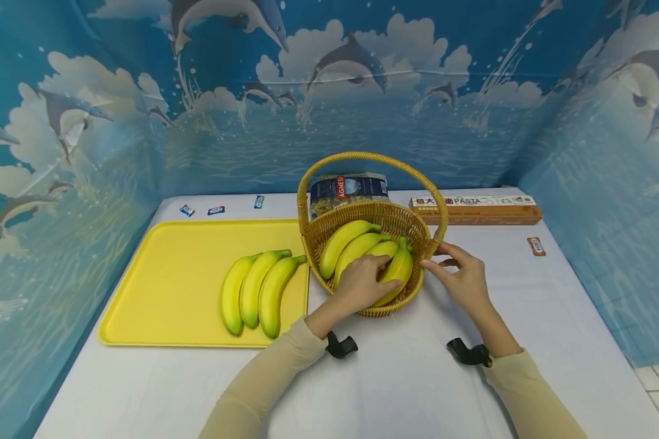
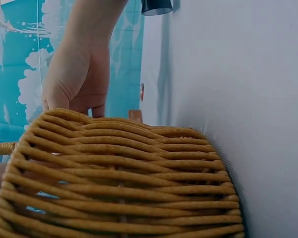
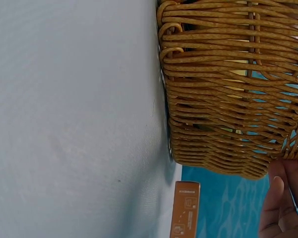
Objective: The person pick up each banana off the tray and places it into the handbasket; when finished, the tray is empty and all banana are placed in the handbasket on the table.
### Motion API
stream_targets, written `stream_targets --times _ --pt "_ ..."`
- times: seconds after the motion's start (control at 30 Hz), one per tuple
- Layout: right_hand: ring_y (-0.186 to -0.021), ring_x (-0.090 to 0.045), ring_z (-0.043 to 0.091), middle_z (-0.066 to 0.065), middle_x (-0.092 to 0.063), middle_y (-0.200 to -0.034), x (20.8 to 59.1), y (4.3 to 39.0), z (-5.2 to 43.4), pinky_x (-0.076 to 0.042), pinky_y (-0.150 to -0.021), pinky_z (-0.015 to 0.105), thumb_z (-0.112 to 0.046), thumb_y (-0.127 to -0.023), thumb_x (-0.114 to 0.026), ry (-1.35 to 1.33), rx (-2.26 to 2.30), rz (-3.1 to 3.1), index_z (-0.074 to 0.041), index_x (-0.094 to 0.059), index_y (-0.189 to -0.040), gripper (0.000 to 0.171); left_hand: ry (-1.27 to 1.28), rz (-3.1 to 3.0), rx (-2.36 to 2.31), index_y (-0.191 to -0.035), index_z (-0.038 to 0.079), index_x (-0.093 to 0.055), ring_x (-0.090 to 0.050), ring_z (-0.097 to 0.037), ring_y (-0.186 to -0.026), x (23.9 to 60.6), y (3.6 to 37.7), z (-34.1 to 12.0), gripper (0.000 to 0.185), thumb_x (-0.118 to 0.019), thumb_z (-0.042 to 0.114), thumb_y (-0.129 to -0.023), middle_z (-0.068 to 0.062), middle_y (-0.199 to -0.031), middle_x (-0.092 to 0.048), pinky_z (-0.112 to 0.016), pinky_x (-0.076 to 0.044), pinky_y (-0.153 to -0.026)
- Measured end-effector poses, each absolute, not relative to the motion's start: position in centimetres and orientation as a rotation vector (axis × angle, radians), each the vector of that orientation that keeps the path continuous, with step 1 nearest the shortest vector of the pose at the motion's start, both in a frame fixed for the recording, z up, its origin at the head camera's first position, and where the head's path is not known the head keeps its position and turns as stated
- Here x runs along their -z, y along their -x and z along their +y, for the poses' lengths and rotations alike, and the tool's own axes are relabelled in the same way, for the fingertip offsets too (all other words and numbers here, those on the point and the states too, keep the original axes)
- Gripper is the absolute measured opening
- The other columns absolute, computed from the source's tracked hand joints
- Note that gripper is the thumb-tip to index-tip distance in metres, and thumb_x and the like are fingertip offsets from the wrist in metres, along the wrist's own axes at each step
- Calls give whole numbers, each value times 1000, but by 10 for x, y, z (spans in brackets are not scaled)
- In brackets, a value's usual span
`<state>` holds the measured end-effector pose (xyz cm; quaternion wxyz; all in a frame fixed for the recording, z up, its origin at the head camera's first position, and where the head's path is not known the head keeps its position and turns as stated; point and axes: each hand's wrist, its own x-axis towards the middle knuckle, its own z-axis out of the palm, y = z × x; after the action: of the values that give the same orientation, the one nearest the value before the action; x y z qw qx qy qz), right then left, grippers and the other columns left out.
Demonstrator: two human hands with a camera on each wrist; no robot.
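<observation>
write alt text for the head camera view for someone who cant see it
A person's left hand grips a bunch of bananas inside a wicker basket on a white table, while the right hand touches the basket's right rim. A second banana bunch lies on a yellow tray to the left.

— What is the basket (image 1: 373, 222) made of?
— Woven wicker, ridged and rough, tan. The bananas (image 1: 357, 247) inside look smooth and waxy.
— And the tray (image 1: 170, 274)?
— Smooth yellow plastic, on a matt white cloth over the counter (image 1: 406, 378).
</observation>
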<state>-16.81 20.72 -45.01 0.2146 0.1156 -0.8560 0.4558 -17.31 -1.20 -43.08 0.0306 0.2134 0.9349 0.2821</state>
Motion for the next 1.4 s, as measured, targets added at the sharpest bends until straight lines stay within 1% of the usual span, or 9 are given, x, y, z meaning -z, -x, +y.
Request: stream_targets --times 0.27,0.37,0.5,0.57,0.67,0.8,0.97,1.13,1.4 --pt "-94 -53 -15 19 -71 -106 451 169 207 -45 -75 3 -5 -78 -81 -333 -1269 -2366 0 -68 -120 44 -776 2828 -1041 -140 11 -55 -65 -17 -98 419 161 -30 59 -68 41 -90 -6 -120 -67 -24 -51 -75" --pt "-94 -54 -14 18 -71 -106 451 169 207 -46 -74 3 -4 -78 -81 -329 -1272 -2363 1 -68 -119 44 -767 2794 -1155 -141 12 -54 -65 -20 -98 407 153 -49 58 -68 39 -91 -8 -123 -66 -27 -52 -76" --pt "-95 -54 -14 18 -71 -107 451 169 207 -46 -74 3 -3 -78 -80 -330 -1282 -2358 1 -68 -120 44 -721 2855 -1304 -139 10 -56 -65 -27 -93 395 144 -89 54 -70 31 -91 -11 -119 -66 -34 -54 -73" --pt "-95 -53 -15 18 -71 -107 451 169 207 -46 -74 3 -4 -78 -80 -333 -1279 -2359 1 -68 -120 44 -664 2910 -1391 -137 7 -57 -65 -30 -92 392 142 -113 52 -71 26 -90 -13 -118 -66 -39 -55 -73" --pt "-95 -54 -14 18 -71 -107 450 168 206 -46 -75 3 -3 -78 -80 -335 -1277 -2360 1 -68 -120 44 -511 2990 -1503 -137 6 -57 -63 -33 -95 391 139 -153 52 -72 21 -89 -15 -121 -65 -46 -55 -76" --pt "-94 -54 -14 19 -71 -107 450 168 207 -46 -75 3 -2 -78 -80 -334 -1273 -2358 1 -68 -119 43 -253 3097 -1540 -140 7 -54 -59 -32 -107 398 137 -203 55 -72 18 -89 -18 -128 -60 -48 -52 -83" --pt "-94 -52 -17 20 -71 -105 451 168 207 -46 -75 4 -1 -78 -80 -335 -1261 -2358 2 -68 -119 42 7 3125 -1548 -143 5 -50 -51 -36 -116 417 132 -250 57 -70 15 -90 -22 -136 -50 -50 -46 -90" --pt "-94 -51 -18 23 -70 -105 452 169 206 -46 -75 3 0 -78 -79 -343 -1262 -2349 2 -68 -118 42 140 3086 -1588 -145 5 -46 -48 -37 -120 433 129 -270 58 -68 13 -91 -22 -140 -46 -50 -43 -93" --pt "-94 -51 -19 19 -71 -106 451 169 207 -45 -75 3 -3 -78 -80 -329 -1256 -2367 2 -67 -120 43 177 3017 -1572 -147 6 -43 -44 -38 -124 450 133 -277 61 -67 15 -92 -23 -143 -42 -51 -41 -97"
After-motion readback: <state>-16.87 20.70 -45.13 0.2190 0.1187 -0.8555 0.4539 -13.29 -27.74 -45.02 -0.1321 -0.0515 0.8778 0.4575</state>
